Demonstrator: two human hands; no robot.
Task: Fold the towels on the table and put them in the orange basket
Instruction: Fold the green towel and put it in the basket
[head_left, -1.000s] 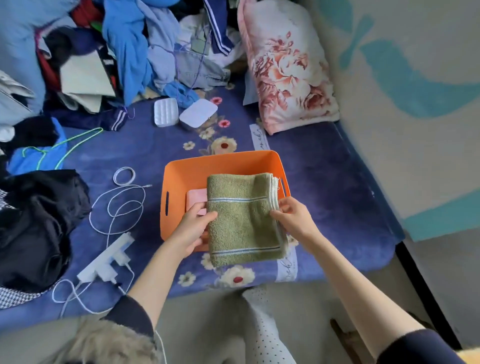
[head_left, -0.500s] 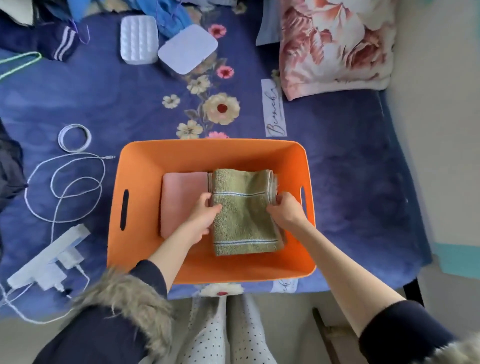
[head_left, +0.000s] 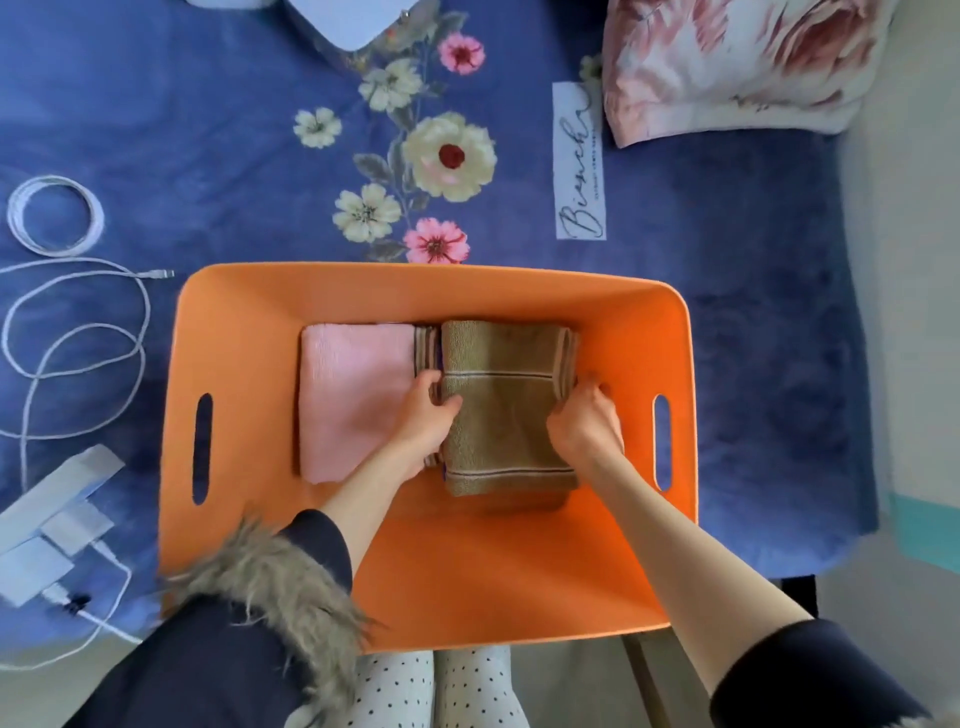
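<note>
Green towel (head_left: 506, 415) now lower in basket (head_left: 493, 582)

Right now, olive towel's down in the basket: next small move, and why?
Probably let go and lift both hands out: the olive towel lies folded in the orange basket beside the pink towel, left hand and right hand gripping its edges.

Blue floral blanket (head_left: 208, 130) covering the surface, pink rose-print pillow (head_left: 737, 57) at 1 o'clock, pale wall (head_left: 914, 260) at 3 o'clock
</note>
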